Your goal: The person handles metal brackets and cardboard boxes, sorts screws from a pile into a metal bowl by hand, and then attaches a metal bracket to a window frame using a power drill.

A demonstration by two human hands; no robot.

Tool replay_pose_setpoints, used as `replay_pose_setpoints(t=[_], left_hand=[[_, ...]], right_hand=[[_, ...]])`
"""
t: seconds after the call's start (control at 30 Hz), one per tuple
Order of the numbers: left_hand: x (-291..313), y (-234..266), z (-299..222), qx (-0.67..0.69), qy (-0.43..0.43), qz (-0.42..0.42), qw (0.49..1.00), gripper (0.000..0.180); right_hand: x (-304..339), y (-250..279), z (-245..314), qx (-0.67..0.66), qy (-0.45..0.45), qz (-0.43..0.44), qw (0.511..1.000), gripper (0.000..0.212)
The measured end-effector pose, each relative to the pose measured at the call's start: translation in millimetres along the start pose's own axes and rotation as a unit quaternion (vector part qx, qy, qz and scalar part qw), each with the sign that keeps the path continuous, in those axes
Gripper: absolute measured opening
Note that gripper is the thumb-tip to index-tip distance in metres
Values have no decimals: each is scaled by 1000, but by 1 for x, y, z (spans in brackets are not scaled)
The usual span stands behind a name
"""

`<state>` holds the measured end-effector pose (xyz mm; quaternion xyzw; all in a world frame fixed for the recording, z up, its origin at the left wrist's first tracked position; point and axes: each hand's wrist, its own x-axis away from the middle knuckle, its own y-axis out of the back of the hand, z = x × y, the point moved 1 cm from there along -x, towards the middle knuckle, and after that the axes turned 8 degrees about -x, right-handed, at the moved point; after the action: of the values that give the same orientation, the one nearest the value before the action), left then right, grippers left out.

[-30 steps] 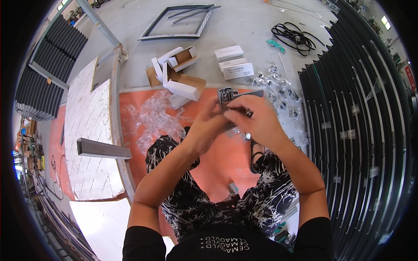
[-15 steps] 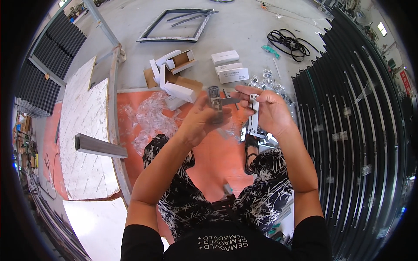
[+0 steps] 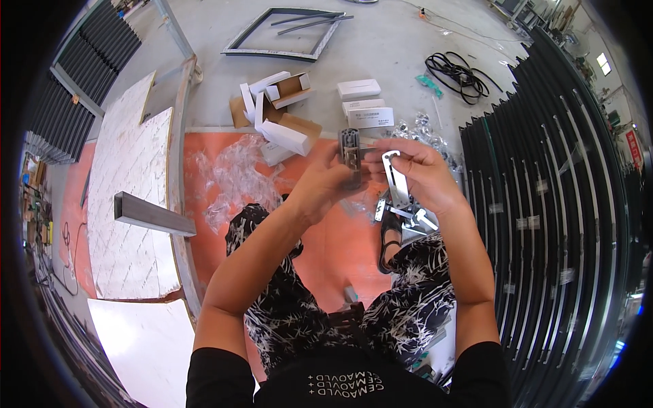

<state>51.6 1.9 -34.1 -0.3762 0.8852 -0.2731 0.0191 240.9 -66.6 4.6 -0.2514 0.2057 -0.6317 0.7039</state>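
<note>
My left hand (image 3: 321,182) is closed around a dark oblong metal fitting (image 3: 350,151), held upright; its exact kind is not clear. Just to the right, my right hand (image 3: 435,178) grips a long silver metal plate (image 3: 396,181) with holes and a slot, tilted with its top toward the left. Fingers of my right hand reach toward the dark fitting, where motion blur hides whether they touch. Beneath the plate, loose shiny metal parts (image 3: 423,219) lie beside my right foot.
Opened white cartons (image 3: 289,136) and crumpled clear plastic (image 3: 238,173) lie ahead on the left. Several closed white boxes (image 3: 371,117) stand ahead. Stacked black profiles (image 3: 544,224) line the right. A steel tube (image 3: 153,214) juts out at left. Farther off lies a frame (image 3: 272,53).
The dark fitting has moved slightly right and up, closer to my right hand. In my right hand, the silver plate has turned from nearly upright to a leftward tilt.
</note>
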Motion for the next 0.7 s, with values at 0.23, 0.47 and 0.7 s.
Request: replay_pose_setpoints(t=[0.23, 0.47, 0.7], left_hand=[[3, 4, -6, -36, 7, -14, 999, 48], [-2, 5, 1, -16, 25, -12, 999, 46], [-2, 3, 2, -35, 26, -26, 999, 45]], right_hand=[[3, 5, -3, 247, -22, 3, 969, 28], [4, 17, -2, 316, -33, -114, 941, 24], [4, 14, 5, 298, -13, -117, 947, 24]])
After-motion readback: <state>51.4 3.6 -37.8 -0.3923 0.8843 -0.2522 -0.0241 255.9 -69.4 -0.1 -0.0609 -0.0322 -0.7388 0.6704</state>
